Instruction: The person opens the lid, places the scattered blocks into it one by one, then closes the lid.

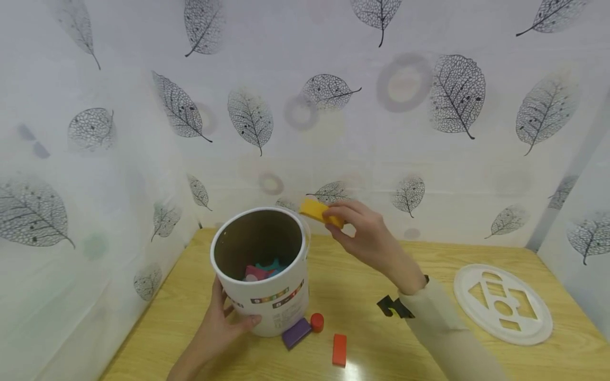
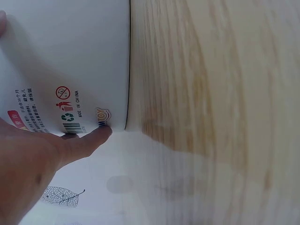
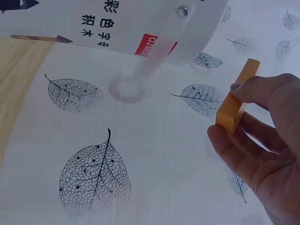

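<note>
My left hand (image 1: 216,328) grips the lower left side of a white bucket (image 1: 281,304), thumb on the printed front and fingers round the side. The left wrist view shows that hand against the printed wall of the bucket. Inside the bucket lie colourful pieces, among them a pink one (image 1: 256,273) and a teal one (image 1: 269,265). Just right of the rim, my right hand (image 1: 369,238) pinches a yellow rectangular block (image 1: 312,208) in the air. In the right wrist view this block (image 3: 238,96) sits between thumb and fingers.
By the bucket's foot lie a purple block (image 1: 296,333) and a red cylinder (image 1: 316,322). A red rectangular block (image 1: 339,350) lies nearer the front. On the right of the wooden table (image 1: 371,354) is a white disc (image 1: 464,291) with cut-out shapes. Leaf-print sheeting (image 1: 333,143) encloses the back and sides.
</note>
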Action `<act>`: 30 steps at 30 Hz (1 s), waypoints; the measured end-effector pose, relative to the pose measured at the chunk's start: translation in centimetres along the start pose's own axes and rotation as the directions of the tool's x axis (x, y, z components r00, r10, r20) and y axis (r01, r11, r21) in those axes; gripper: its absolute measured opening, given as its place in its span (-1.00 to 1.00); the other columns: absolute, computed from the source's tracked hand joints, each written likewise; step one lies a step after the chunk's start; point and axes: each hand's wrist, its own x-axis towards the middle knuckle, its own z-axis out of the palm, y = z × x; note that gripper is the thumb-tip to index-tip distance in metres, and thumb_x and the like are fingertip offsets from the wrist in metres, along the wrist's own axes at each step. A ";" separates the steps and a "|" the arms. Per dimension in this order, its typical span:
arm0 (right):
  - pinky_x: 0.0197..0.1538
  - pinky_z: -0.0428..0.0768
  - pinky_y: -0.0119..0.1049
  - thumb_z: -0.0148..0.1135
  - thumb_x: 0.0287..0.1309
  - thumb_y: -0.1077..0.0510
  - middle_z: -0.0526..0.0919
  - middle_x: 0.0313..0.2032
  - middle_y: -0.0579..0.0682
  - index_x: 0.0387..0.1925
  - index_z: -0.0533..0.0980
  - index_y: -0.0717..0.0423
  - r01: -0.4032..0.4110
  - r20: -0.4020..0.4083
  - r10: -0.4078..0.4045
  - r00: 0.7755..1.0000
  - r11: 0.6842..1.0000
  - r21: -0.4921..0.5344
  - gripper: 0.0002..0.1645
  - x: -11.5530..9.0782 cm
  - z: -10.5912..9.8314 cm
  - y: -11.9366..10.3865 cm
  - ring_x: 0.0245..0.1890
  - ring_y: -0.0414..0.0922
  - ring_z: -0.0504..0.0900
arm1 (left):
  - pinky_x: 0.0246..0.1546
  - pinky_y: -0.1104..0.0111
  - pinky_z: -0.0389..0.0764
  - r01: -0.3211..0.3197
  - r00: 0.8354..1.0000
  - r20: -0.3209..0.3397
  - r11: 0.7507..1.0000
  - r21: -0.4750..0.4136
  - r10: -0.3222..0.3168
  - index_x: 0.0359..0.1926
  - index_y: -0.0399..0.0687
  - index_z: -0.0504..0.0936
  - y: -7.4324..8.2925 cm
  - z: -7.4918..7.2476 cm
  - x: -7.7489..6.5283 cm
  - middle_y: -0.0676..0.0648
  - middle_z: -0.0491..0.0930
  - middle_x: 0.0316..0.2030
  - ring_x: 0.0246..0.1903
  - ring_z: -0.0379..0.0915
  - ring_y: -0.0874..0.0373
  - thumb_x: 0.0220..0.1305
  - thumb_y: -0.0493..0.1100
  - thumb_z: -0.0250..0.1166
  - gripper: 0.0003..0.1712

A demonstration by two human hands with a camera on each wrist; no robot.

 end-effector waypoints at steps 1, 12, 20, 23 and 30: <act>-0.15 0.80 -0.28 0.51 0.01 0.42 0.72 0.01 0.12 -0.09 0.66 0.19 0.005 0.001 -0.005 1.000 1.000 0.007 -0.62 0.3 0.1 -0.2 -0.16 -0.08 0.68 | 0.28 -0.45 0.37 0.000 1.000 0.001 1.000 0.001 0.000 0.63 0.32 -0.43 0.0 0.0 0.0 -0.26 -0.28 0.64 0.54 -0.19 -0.53 0.11 -0.09 0.57 0.47; 0.05 0.76 -0.20 0.50 0.06 0.38 0.73 0.00 0.08 -0.07 0.67 0.17 0.078 0.054 -0.081 0.995 0.996 0.051 -0.64 2.8 1.6 -1.8 -0.01 -0.02 0.68 | 0.29 -0.44 0.36 0.013 1.000 0.001 1.000 0.001 -0.013 0.63 0.38 -0.43 -0.1 0.0 0.1 -0.26 -0.27 0.64 0.54 -0.18 -0.51 0.11 -0.07 0.57 0.46; 0.15 0.73 -0.33 0.45 0.16 0.31 0.72 0.04 0.07 -0.07 0.68 0.13 0.073 0.149 -0.081 0.985 0.996 0.059 -0.72 4.2 3.5 -3.6 0.09 -0.02 0.65 | 0.31 -0.43 0.35 0.025 1.000 0.005 1.000 -0.007 -0.025 0.63 0.35 -0.44 0.0 0.0 0.1 -0.25 -0.30 0.65 0.55 -0.20 -0.50 0.11 -0.07 0.57 0.47; 0.17 0.72 -0.33 0.45 0.16 0.30 0.72 0.03 0.05 -0.07 0.68 0.09 0.088 0.152 -0.095 0.984 0.995 0.054 -0.73 4.6 4.2 -3.9 0.10 -0.03 0.66 | 0.31 -0.45 0.33 0.036 0.999 0.007 0.999 -0.009 -0.036 0.63 0.36 -0.44 0.0 0.0 0.1 -0.24 -0.30 0.65 0.55 -0.20 -0.51 0.12 -0.07 0.57 0.47; 0.22 0.67 -0.41 0.41 0.21 0.30 0.72 0.01 0.03 -0.07 0.69 0.10 0.104 0.170 -0.121 0.978 0.989 0.106 -0.76 5.3 5.5 -4.5 0.08 -0.07 0.67 | 0.32 -0.45 0.31 0.048 0.999 0.011 0.999 -0.008 -0.048 0.62 0.39 -0.44 0.1 0.0 0.2 -0.24 -0.29 0.65 0.55 -0.19 -0.50 0.12 -0.05 0.56 0.46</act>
